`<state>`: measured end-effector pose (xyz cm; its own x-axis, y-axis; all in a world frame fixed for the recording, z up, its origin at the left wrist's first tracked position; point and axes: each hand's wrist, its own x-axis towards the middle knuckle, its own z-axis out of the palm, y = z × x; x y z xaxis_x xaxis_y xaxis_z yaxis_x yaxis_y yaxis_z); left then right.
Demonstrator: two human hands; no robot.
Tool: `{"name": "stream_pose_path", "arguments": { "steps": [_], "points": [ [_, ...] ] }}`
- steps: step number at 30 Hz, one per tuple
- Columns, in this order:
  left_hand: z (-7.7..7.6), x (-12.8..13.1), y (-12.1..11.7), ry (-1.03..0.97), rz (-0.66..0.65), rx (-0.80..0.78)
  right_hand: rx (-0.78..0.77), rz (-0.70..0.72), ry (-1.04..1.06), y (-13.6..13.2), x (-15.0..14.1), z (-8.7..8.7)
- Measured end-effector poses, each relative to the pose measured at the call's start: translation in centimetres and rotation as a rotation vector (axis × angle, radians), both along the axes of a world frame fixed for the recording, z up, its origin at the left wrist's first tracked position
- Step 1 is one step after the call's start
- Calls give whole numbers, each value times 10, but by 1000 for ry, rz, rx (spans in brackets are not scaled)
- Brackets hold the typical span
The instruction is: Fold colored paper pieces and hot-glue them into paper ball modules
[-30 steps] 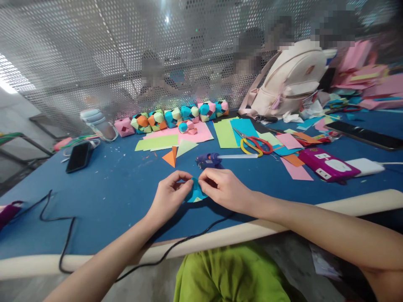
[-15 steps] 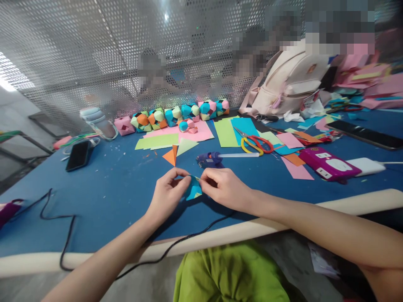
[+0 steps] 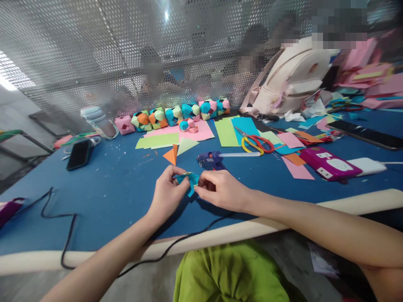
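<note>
Between my hands, above the blue table [image 3: 103,209], is a small folded paper piece [image 3: 190,181], blue with pale green bits. My left hand [image 3: 170,186] pinches its left side between thumb and fingers. On the right side, my right hand [image 3: 220,188] grips it with closed fingertips, which hide part of the folds. Just beyond lie an orange folded paper triangle [image 3: 171,154], a pale green paper triangle [image 3: 187,145] and a blue glue gun [image 3: 210,159] with a clear glue stick in its back.
Folded paper balls [image 3: 157,118] stand in a row at the back. Scissors [image 3: 256,142], coloured sheets [image 3: 225,132], a purple power strip [image 3: 329,162] and a phone [image 3: 368,134] lie rightward. A black cable [image 3: 176,247] crosses the front edge. A backpack [image 3: 292,79] stands behind; another phone [image 3: 78,154] lies left.
The blue paper piece has been turned and bent between my fingers; it hung flat and now shows folded flaps. My hands have barely shifted.
</note>
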<state>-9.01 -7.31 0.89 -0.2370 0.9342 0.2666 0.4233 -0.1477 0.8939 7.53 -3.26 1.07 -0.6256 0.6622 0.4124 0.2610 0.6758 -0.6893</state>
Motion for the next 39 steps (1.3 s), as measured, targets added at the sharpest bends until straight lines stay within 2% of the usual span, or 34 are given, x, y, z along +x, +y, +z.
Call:
{"name": "stream_pose_path", "arguments": {
  "steps": [4, 11, 14, 17, 20, 26, 29, 33, 36, 39],
  "points": [
    [0, 1, 0, -65, -93, 36, 97, -51, 14, 4, -1, -5],
    [2, 2, -4, -30, -208, -52, 281, -66, -1, 5, 2, -9],
    [3, 1, -4, 50, -219, -40, 234, -47, -7, 5, 2, -8],
    [3, -1, -2, 12, -97, -44, 112, -39, -18, 4, 2, -5],
    [3, -2, 0, -90, -21, -80, 92, -54, -38, 3, 1, -5],
    [5, -1, -1, -149, -56, -144, 174, -67, -34, 6, 1, -8],
    [6, 1, -3, -231, -137, -181, 174, -83, -20, 6, 1, -8],
    [6, 1, -2, -361, -241, -216, 153, -83, -5, 4, 4, 1],
    [5, -1, 1, -489, -155, -193, 155, -74, -105, 4, 17, 16],
    [7, -4, 5, -597, -51, -191, 77, -67, -375, 10, 39, 30]
  ]
}}
